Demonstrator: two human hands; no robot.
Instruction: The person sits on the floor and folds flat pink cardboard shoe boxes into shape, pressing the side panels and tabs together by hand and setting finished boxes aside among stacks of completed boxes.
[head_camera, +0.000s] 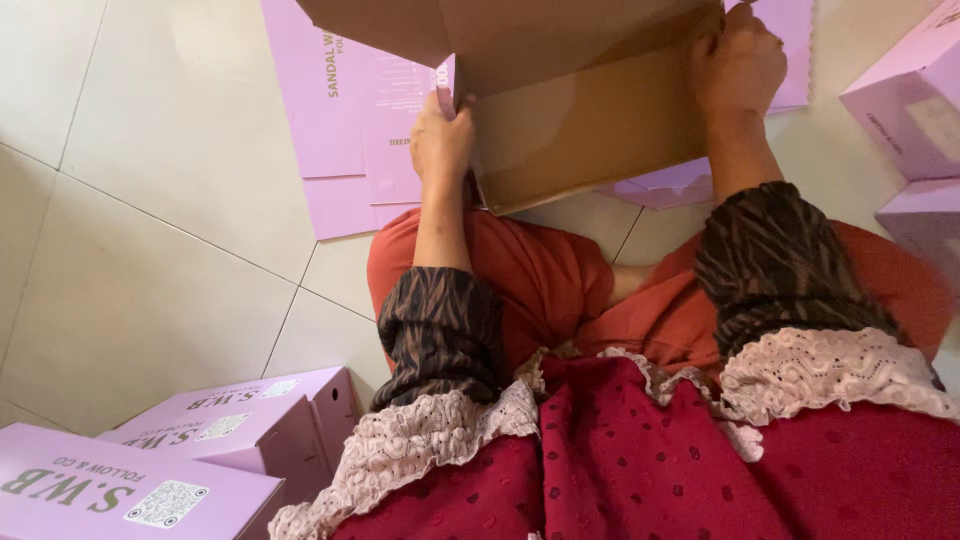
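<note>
Folding seems about midway, I judge: my left hand (441, 135) pinches the near-left edge of the cardboard box blank (585, 125), fingers pressed on a lilac flap, while my right hand (737, 62) clasps the far-right edge, fingers curled over it. The blank hangs above my knees, brown inside facing me, walls half raised and not yet locked. Finished lilac boxes (230, 425) sit by my left hip (more at the right edge), and flat lilac sheets (350, 120) wait on the tiled floor (150, 250).

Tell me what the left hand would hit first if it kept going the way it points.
The left hand already grips the box edge; beyond it, probably the flat lilac sheets on the floor, though depth is unclear.
</note>
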